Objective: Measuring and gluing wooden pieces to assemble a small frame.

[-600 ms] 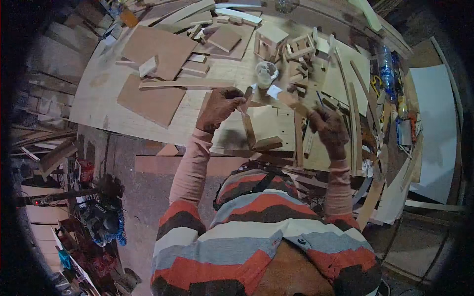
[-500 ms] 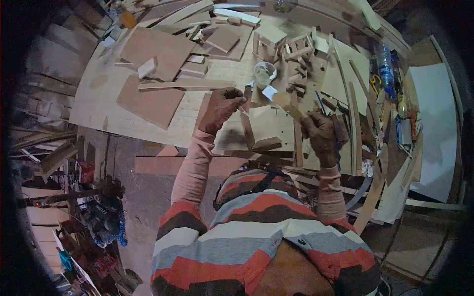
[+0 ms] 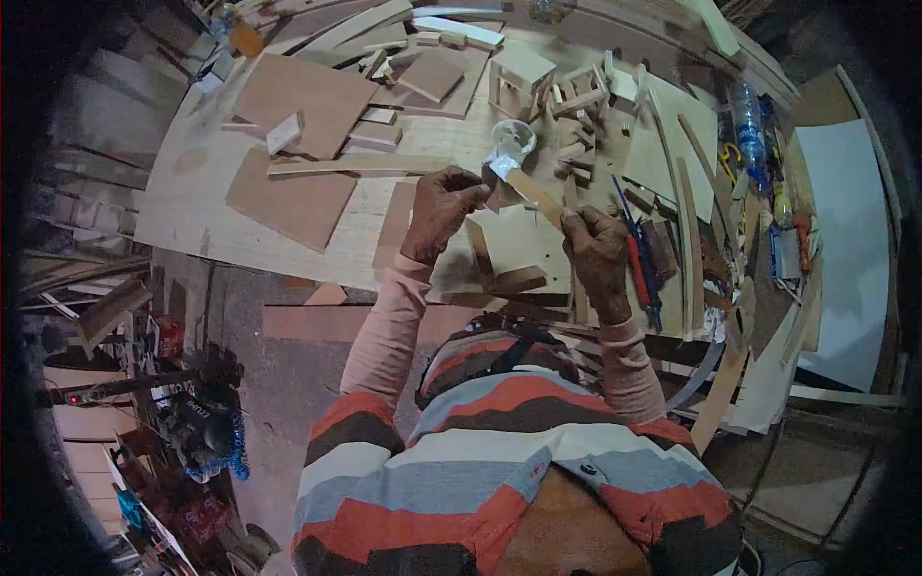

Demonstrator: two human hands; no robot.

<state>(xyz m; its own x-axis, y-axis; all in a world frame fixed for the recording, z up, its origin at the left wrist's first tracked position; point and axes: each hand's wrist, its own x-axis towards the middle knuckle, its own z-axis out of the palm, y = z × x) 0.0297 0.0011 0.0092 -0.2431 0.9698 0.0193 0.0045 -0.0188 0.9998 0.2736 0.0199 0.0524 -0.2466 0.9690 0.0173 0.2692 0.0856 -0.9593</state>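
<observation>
My right hand (image 3: 597, 248) grips a flat wooden stick (image 3: 536, 198). White paste, like glue, covers the stick's far end (image 3: 503, 166), just in front of a translucent tub (image 3: 515, 139) with pale contents. To the left of that tip, my left hand (image 3: 444, 209) is closed in a pinch; what its fingertips hold is too small to make out. Under and between my hands lie a pale wooden panel (image 3: 528, 236) and a short wood block (image 3: 519, 279).
Thin brown panels (image 3: 305, 104) and a long strip (image 3: 355, 165) lie on the left of the worktable. Small wooden frames (image 3: 580, 90) stand behind the tub. Red- and blue-handled pliers-like tools (image 3: 642, 274), strips and a plastic bottle (image 3: 749, 134) are on the right.
The stick's pasted end has swung left and up toward my left fingertips. My right hand moved left, uncovering the red and blue tool. My left hand shifted slightly right.
</observation>
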